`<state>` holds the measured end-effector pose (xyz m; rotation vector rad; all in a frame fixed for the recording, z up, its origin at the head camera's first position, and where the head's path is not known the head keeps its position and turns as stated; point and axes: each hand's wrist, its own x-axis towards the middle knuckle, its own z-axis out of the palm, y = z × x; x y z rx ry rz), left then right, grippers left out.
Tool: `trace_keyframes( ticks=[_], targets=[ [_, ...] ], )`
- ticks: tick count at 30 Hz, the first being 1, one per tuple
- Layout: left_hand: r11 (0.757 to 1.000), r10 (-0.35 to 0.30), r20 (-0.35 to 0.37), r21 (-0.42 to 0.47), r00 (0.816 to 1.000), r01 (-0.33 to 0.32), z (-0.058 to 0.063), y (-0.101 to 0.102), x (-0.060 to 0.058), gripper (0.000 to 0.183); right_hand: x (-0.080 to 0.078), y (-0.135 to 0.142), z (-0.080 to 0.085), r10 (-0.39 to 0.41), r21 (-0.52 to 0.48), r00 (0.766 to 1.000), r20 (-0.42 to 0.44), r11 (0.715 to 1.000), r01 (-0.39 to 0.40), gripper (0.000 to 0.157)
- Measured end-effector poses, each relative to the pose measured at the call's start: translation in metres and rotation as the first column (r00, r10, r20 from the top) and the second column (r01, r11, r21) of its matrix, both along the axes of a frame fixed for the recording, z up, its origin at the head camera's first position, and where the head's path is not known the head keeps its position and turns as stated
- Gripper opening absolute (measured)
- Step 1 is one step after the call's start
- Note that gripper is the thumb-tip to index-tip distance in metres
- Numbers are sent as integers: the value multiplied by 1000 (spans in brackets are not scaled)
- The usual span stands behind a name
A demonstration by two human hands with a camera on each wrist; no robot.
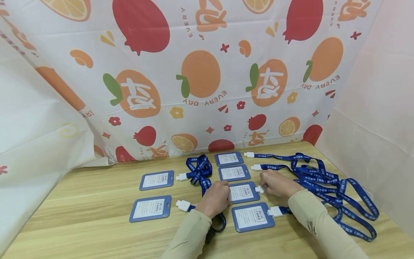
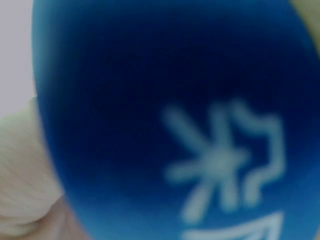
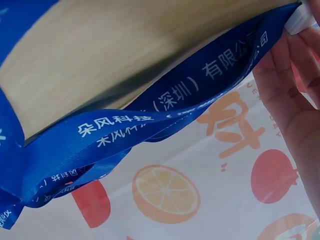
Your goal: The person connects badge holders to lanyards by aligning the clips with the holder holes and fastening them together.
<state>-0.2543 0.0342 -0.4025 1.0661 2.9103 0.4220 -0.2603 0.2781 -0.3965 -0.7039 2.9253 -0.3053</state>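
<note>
In the head view, my left hand (image 1: 215, 198) grips the left edge of a blue badge holder (image 1: 242, 192) with a white card in it. At that holder's slotted end, my right hand (image 1: 278, 183) pinches the white clip (image 1: 260, 189) of a blue lanyard. Whether the clip is hooked through the slot is hard to tell. The right wrist view shows the fingers of my right hand (image 3: 295, 75) at a white clip (image 3: 301, 19), with the printed blue strap (image 3: 200, 85) trailing away. A blurred blue strap (image 2: 150, 125) fills most of the left wrist view.
Nearer me lies a badge holder (image 1: 253, 217) with a white clip (image 1: 275, 211) at its slot. Two holders (image 1: 229, 158) (image 1: 234, 172) lie behind, clips apart. Two more (image 1: 156, 180) (image 1: 150, 208) lie left, near bundled lanyards (image 1: 198, 169). Loose straps (image 1: 352, 201) spread right. A fruit-print cloth (image 1: 200, 118) hangs behind.
</note>
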Motion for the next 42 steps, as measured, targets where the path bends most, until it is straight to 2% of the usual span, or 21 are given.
trace_keyframes(
  ticks=[14, 24, 42],
  targets=[
    [1000, -5, -9, -5, 1000, 5, -1, 0, 2, 14, 2, -1, 0, 4, 19, 1000, 22, 1000, -4, 17],
    [1000, 5, -9, 1, 1000, -5, 1, 0, 2, 13, 0, -1, 2, 32, 41, 999, -8, 999, -32, 16],
    [1000, -5, 17, 27, 1000, 5, 0, -2, 0, 11, -1, -3, 0, 1, 68, 1000, 17, 998, -3, 16]
  ],
)
